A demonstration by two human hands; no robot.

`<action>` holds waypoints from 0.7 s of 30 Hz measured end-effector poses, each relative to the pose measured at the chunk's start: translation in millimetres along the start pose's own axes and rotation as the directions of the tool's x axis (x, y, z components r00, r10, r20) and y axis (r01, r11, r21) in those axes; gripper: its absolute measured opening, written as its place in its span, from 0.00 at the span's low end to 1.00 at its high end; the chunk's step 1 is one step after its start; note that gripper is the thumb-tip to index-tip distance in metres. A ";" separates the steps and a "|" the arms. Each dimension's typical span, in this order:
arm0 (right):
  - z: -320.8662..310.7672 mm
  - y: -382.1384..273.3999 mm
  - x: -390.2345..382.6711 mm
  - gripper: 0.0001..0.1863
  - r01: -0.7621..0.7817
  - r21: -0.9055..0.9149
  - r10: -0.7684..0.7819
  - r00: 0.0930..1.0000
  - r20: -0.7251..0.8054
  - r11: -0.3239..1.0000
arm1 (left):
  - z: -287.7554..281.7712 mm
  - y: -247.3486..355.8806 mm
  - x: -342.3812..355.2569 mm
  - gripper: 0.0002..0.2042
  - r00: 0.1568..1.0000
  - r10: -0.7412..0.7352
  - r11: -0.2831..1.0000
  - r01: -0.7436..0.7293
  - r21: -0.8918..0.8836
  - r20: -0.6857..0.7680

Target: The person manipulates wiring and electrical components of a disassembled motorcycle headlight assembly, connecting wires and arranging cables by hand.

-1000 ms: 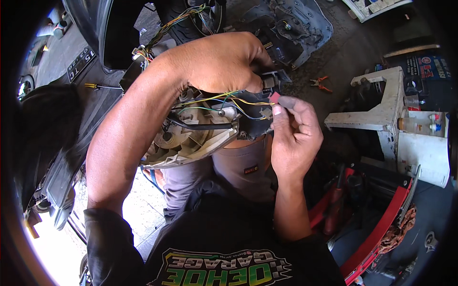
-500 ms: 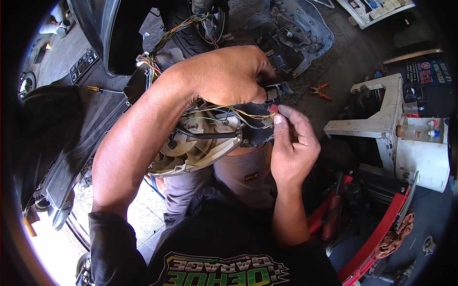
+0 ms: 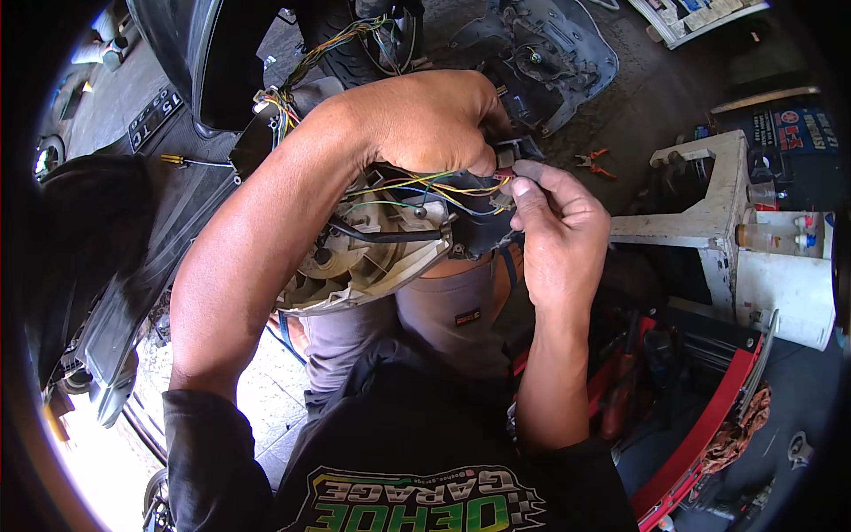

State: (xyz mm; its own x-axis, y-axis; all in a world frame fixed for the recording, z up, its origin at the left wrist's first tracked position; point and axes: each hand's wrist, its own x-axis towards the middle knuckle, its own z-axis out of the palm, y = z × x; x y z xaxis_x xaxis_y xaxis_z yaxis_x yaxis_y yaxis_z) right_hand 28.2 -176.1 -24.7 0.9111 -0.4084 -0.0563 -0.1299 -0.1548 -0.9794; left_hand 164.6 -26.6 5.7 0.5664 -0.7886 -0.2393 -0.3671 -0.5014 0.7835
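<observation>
My left hand [image 3: 430, 120] reaches across and is closed round the far end of a black plastic part [image 3: 487, 229]; its fingertips are mostly hidden. By its thumb sits a small grey block [image 3: 505, 160]. Between thumb and forefinger, my right hand [image 3: 563, 222] pinches a small red wire connector [image 3: 504, 173], close against that block and the left thumb. Yellow and blue wires [image 3: 456, 188] run leftward from the connector. Below them a second, pale connector [image 3: 503, 202] hangs on its wires. A whitish headlight housing [image 3: 363, 288] rests over my lap, partly covered by my left forearm.
A scooter with a dangling wire harness [image 3: 332, 55] and a tyre [image 3: 350, 66] stands ahead. Orange-handled pliers [image 3: 596, 163] and a grey body panel [image 3: 581, 53] lie on the floor. On the right are a white stand [image 3: 722, 199] and a red-edged tool tray [image 3: 709, 426]. A screwdriver [image 3: 175, 161] lies left.
My right hand has moved up and away from me with the red connector, bringing it against the grey block beside my left thumb. The left hand has shifted slightly away from me.
</observation>
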 end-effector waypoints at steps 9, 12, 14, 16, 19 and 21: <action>14.4 23.2 5.7 0.05 0.151 -0.001 -0.149 0.974 -0.171 0.988 | -4.2 3.4 6.5 0.25 0.998 -0.063 0.997 0.062 0.044 0.023; 18.1 25.2 -2.5 0.07 0.299 -0.267 -0.333 0.938 -0.095 0.916 | -3.5 -3.7 8.9 0.27 0.999 -0.042 0.997 0.043 0.063 -0.012; 19.3 27.0 -6.6 0.11 0.332 -0.340 -0.378 0.922 -0.078 0.880 | -3.8 -1.5 8.9 0.27 0.998 -0.049 0.994 0.052 0.097 -0.036; 20.8 27.4 -9.4 0.15 0.364 -0.410 -0.423 0.904 -0.059 0.836 | -3.7 0.0 9.1 0.27 0.997 -0.059 0.992 0.065 0.106 -0.056; 23.7 23.7 -11.7 0.16 0.427 -0.503 -0.533 0.842 -0.082 0.752 | -3.4 2.1 10.1 0.26 0.996 -0.078 0.993 0.082 0.087 -0.053; 25.0 28.8 -4.7 0.17 0.521 -0.511 -0.609 0.793 -0.005 0.684 | -4.8 4.4 10.1 0.25 0.996 -0.088 0.993 0.089 0.081 -0.017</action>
State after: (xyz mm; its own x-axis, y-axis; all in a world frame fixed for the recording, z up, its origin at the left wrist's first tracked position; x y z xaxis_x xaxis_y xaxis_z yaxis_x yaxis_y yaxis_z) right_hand 30.0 -156.1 -57.5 0.7999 -0.2342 0.5526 0.1865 -0.7781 -0.5998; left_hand 172.2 -35.0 9.6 0.6093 -0.7351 -0.2972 -0.3740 -0.5970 0.7097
